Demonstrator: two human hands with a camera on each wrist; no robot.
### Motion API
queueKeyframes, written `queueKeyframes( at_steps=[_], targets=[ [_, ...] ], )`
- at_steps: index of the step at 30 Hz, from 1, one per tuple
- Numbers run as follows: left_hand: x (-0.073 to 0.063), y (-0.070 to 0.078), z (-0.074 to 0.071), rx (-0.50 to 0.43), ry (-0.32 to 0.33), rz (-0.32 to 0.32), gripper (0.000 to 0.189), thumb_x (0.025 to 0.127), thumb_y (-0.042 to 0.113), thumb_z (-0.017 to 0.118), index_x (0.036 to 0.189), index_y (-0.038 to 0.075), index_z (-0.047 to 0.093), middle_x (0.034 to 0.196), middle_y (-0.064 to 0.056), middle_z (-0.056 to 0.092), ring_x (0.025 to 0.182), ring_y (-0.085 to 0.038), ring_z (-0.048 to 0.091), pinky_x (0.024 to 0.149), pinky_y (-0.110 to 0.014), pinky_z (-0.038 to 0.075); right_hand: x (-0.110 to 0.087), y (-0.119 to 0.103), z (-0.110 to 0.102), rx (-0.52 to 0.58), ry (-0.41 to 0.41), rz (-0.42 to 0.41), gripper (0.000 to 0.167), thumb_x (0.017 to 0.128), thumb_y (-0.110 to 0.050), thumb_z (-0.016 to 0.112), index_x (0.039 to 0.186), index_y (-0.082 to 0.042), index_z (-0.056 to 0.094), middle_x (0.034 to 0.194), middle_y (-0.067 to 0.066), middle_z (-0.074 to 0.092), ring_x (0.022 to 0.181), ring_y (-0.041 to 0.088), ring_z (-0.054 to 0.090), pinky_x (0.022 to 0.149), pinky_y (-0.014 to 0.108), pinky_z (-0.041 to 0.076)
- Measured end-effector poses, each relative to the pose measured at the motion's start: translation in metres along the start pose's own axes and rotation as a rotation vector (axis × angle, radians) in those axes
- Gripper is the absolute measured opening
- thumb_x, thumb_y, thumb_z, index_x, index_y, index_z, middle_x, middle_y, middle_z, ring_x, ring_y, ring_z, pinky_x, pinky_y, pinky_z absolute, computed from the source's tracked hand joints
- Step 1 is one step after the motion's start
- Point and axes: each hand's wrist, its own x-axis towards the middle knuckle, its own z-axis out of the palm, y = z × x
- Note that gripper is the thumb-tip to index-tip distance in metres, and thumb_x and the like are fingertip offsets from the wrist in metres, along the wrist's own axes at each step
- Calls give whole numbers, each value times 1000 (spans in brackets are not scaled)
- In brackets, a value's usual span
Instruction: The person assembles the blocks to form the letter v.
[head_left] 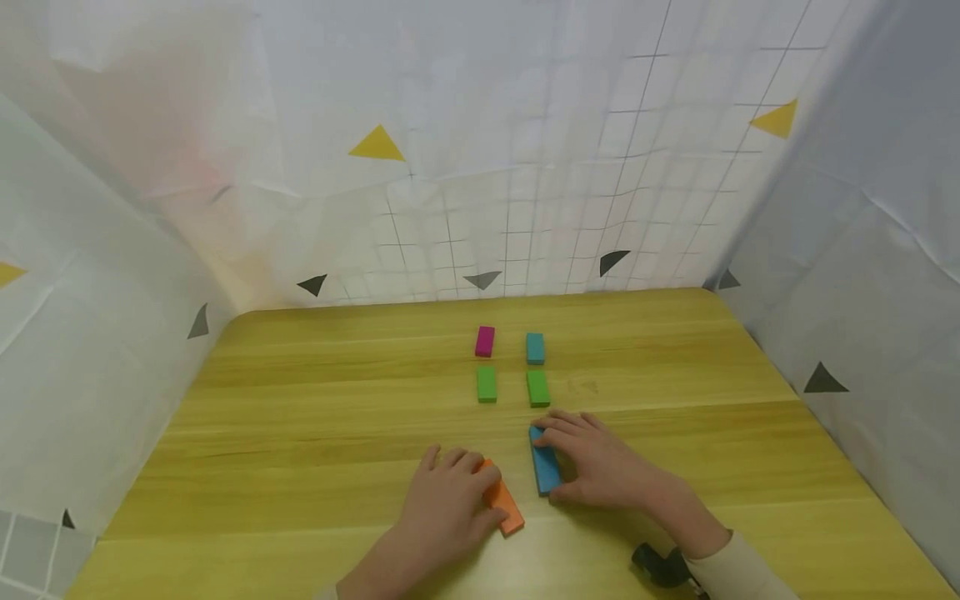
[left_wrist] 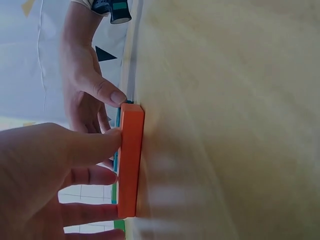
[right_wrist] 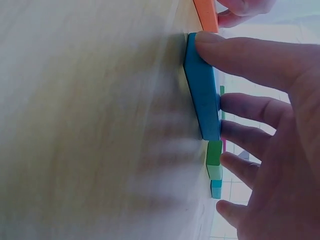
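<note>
In the head view an orange block [head_left: 504, 497] lies flat and slanted on the table. My left hand [head_left: 447, 510] holds it from the left, thumb by its near end and fingertips by its far end. In the left wrist view the thumb and fingertips meet one long side of the orange block [left_wrist: 131, 160]. Just to the right lies a longer-looking blue block [head_left: 546, 468], pinched by my right hand [head_left: 603, 462] with the thumb at its near end and fingers towards the far end. The right wrist view shows the thumb on a corner of the blue block [right_wrist: 202, 90].
Beyond the hands, two green blocks [head_left: 487, 385] lie side by side. Farther back are a magenta block [head_left: 485, 341] and a teal block [head_left: 535, 348]. A dark object [head_left: 662, 567] sits by the right sleeve. White patterned sheets [head_left: 420, 233] border the wooden table [head_left: 315, 400].
</note>
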Motion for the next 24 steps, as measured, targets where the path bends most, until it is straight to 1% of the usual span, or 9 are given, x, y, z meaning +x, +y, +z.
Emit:
queueKeyframes(
  at_steps=[5, 10, 16, 19, 24],
  targets=[
    [2, -2, 0, 8, 10, 12, 23, 89, 51, 67, 97, 30, 63, 111, 7, 65, 114, -21, 61, 102, -56, 44, 1, 1, 0, -2, 20, -13, 61, 76, -38, 84, 129, -19, 60, 149, 2, 49, 143, 29, 40, 115, 65, 26],
    [3, -2, 0, 9, 9, 15, 16, 91, 46, 66, 96, 31, 63, 109, 8, 66, 112, -21, 62, 102, -55, 45, 1, 1, 0, 2, 24, -9, 61, 76, -38, 83, 129, -20, 61, 148, 1, 51, 141, 27, 42, 116, 62, 27],
    [4, -4, 1, -30, 17, 13, 17, 90, 46, 68, 91, 30, 62, 108, 9, 66, 111, -20, 63, 102, -56, 45, 1, 2, 2, -1, 26, -27, 60, 76, -37, 83, 129, -20, 60, 148, 1, 52, 140, 27, 44, 115, 60, 30],
    [4, -6, 2, -53, 27, 13, 18, 88, 47, 70, 89, 30, 63, 106, 10, 66, 109, -19, 63, 101, -55, 46, 1, 3, 3, 0, 31, -19, 64, 75, -39, 83, 131, -20, 58, 147, 0, 52, 139, 25, 44, 116, 57, 30],
    [4, -7, 3, -61, 43, 21, 19, 87, 47, 71, 90, 30, 63, 103, 10, 65, 105, -17, 63, 100, -52, 47, 3, 3, 4, 6, 32, 6, 71, 74, -43, 83, 134, -20, 54, 145, -4, 53, 137, 22, 45, 117, 52, 30]
  ],
)
